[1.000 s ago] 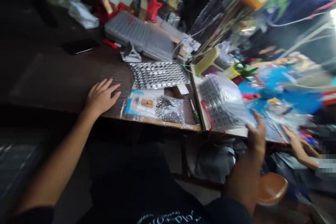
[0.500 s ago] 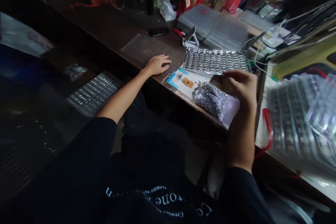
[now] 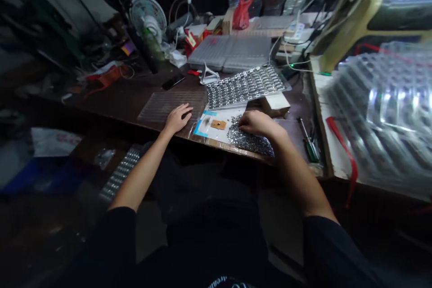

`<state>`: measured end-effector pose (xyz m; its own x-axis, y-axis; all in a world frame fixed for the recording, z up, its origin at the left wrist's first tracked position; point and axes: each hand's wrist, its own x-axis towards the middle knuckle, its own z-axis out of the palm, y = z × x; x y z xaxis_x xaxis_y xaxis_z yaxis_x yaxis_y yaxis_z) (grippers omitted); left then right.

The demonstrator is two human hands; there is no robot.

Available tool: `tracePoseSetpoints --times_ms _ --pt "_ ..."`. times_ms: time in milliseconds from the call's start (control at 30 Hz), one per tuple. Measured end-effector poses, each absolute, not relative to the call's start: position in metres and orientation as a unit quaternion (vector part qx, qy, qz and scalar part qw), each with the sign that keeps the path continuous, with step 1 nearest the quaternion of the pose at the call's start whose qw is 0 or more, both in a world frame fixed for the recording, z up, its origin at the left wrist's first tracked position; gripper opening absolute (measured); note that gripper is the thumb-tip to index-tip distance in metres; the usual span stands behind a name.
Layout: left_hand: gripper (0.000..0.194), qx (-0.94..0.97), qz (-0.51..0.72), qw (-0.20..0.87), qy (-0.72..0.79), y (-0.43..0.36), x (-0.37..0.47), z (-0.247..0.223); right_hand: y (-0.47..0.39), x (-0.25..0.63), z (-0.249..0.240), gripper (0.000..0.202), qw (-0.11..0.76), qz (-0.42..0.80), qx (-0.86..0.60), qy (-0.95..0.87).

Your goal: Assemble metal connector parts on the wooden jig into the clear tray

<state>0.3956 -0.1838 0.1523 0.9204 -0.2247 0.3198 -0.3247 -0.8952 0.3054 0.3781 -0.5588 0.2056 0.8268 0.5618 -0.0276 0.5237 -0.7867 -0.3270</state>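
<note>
My left hand (image 3: 178,119) lies with its fingers spread on the right end of a clear ribbed plastic tray (image 3: 157,107). My right hand (image 3: 257,123) has its fingertips pinched together at a heap of small shiny metal parts (image 3: 251,141); whatever lies between them is hidden. Left of the heap, a small tan block (image 3: 218,124) with a dark dot rests on a white sheet (image 3: 224,136) edged with blue tape (image 3: 200,134). Behind the sheet, a clear tray filled with rows of silvery metal pieces (image 3: 246,85) sits at a slant.
A small cardboard box (image 3: 276,104) stands behind my right hand, and green-handled screwdrivers (image 3: 311,148) lie to its right. Further back are a phone (image 3: 173,82), a white stand (image 3: 209,74) and stacked clear trays (image 3: 229,51). More plastic trays (image 3: 381,112) are piled at right.
My right hand has come down and left onto the metal parts. My left hand stays flat on the clear tray. The view has swung, bringing the fan and screwdrivers into sight.
</note>
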Motion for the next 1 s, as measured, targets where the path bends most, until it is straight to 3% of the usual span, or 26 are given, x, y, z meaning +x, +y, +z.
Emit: tracePoseSetpoints --times_ms 267,600,1000 --pt "0.042 0.966 0.145 0.156 -0.145 -0.193 0.391 0.159 -0.565 0.378 0.201 0.016 0.201 0.049 -0.939 -0.275" --pt "0.029 0.963 0.147 0.116 -0.194 -0.230 0.392 0.191 -0.573 0.380 0.206 0.009 0.284 0.040 -0.919 -0.273" --pt "0.023 0.955 0.047 0.209 -0.204 -0.275 0.448 0.191 -0.576 0.385 0.202 0.011 0.346 0.046 -0.902 -0.253"
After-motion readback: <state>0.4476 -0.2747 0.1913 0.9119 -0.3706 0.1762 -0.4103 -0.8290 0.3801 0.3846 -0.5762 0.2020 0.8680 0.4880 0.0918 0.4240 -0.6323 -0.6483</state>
